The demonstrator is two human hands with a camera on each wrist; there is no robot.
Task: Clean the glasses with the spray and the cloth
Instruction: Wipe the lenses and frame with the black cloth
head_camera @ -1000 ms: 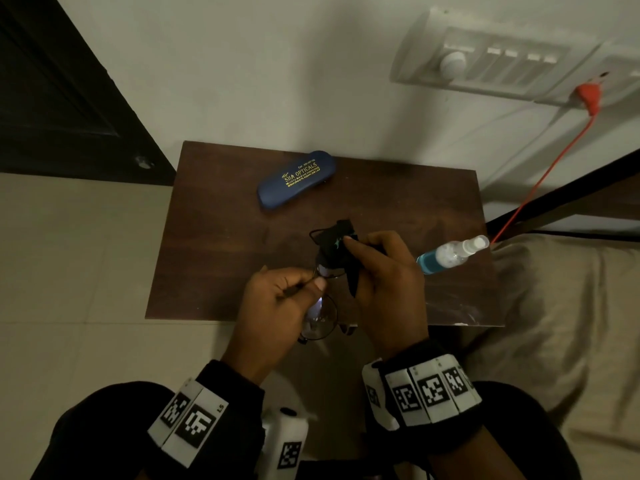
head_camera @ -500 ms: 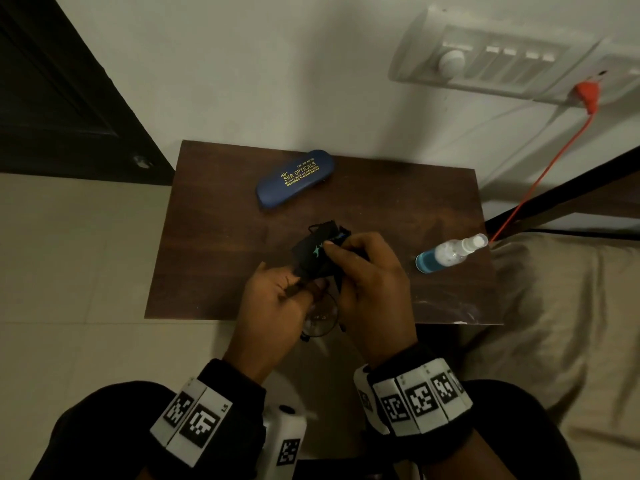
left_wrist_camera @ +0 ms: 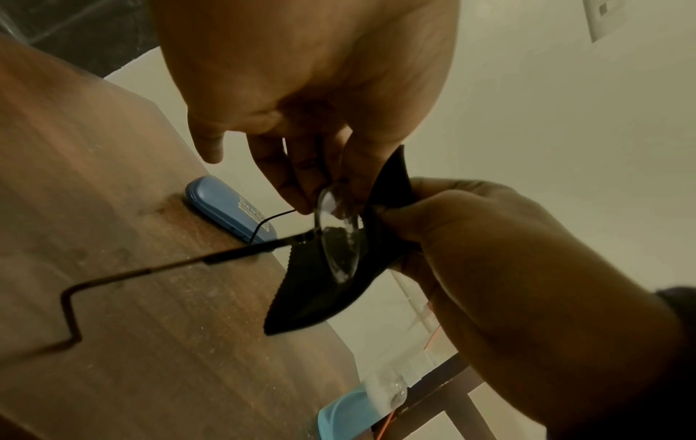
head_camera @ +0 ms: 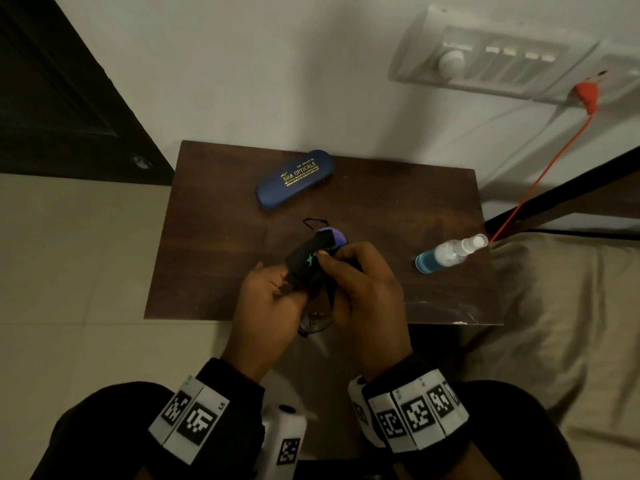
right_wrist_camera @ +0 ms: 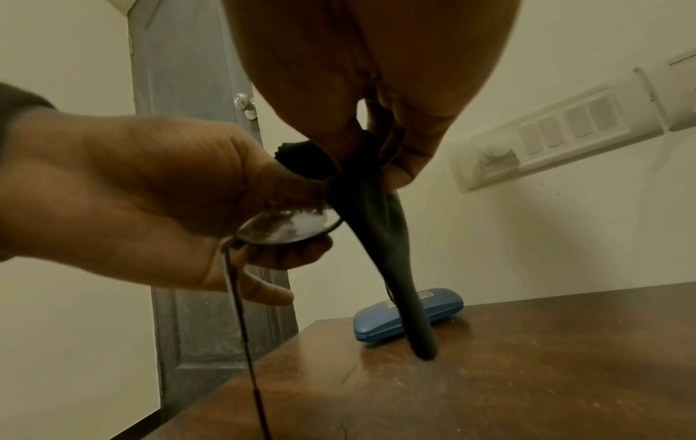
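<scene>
Thin-framed glasses (head_camera: 314, 321) are held above the near edge of the brown table (head_camera: 214, 258). My left hand (head_camera: 284, 285) pinches them at one lens (right_wrist_camera: 290, 226), which shows white smears. My right hand (head_camera: 332, 261) pinches a black cloth (head_camera: 308, 261) against the other lens (left_wrist_camera: 337, 235). The rest of the cloth (right_wrist_camera: 391, 268) hangs down towards the table. One temple arm (left_wrist_camera: 150, 271) sticks out over the tabletop. The spray bottle (head_camera: 450, 252), clear with blue liquid, lies on its side at the table's right edge, untouched.
A blue glasses case (head_camera: 294, 178) lies shut at the back of the table. The wall behind carries a switch panel (head_camera: 491, 60), and an orange cable (head_camera: 540, 174) runs down from it past the bottle. A beige bed (head_camera: 561, 323) is on the right and a dark door (head_camera: 62, 98) on the left.
My right hand has drawn the cloth left and over the far lens, so it now sits bunched between both hands. The bottle and case have not moved.
</scene>
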